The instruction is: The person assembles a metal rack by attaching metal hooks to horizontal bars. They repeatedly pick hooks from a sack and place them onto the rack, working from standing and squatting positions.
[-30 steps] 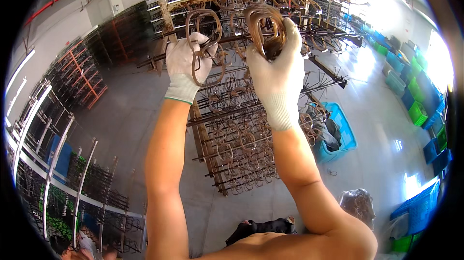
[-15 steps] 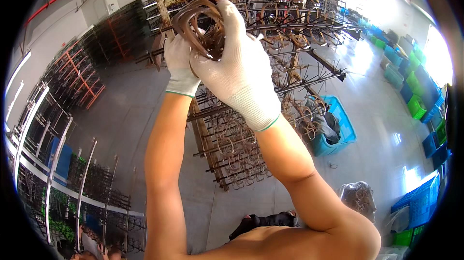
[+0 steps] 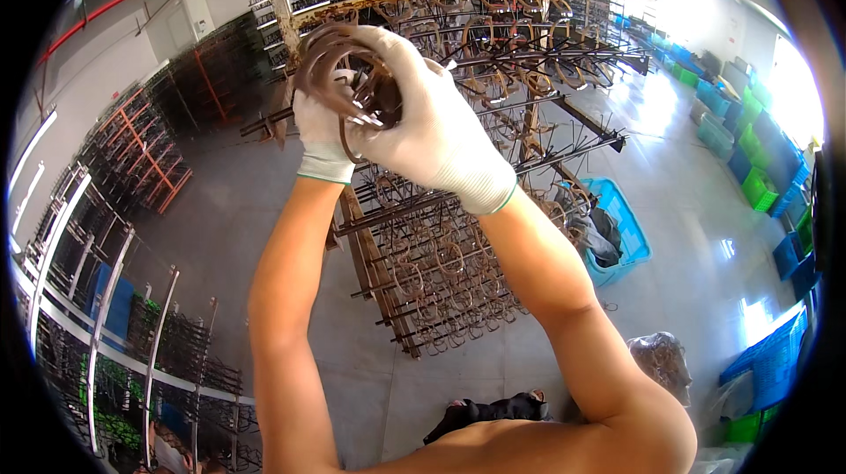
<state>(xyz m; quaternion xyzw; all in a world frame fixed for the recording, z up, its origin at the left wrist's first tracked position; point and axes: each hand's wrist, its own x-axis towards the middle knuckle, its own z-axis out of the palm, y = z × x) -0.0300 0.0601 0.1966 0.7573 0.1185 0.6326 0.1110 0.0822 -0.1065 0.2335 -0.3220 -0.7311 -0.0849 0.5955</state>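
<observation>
A bundle of glossy brown curved loops (image 3: 324,64) is up in front of me, before a metal rack. My right hand (image 3: 419,117), in a white knitted glove, wraps round the bundle's right side, thumb and fingers curved about it. Behind and below the loops is my left hand (image 3: 319,135), gloved the same way; it is against the bundle, and its fingers are partly hidden, with some white glove showing through the loops. One thin loop hangs down between the two wrists. The exact kind of these loops cannot be made out.
The rack (image 3: 370,254) carries several rows of similar brown loops on dark rods. A blue crate (image 3: 630,232) with dark cloth stands to its right. White-framed racks (image 3: 101,298) are at left; blue and green crates (image 3: 760,192) line the right. A clear bag (image 3: 661,364) lies near my right elbow.
Both hands and the bundle have shifted slightly left and down in the picture. The right hand has turned a little, and the thin loop hangs more plainly between the wrists.
</observation>
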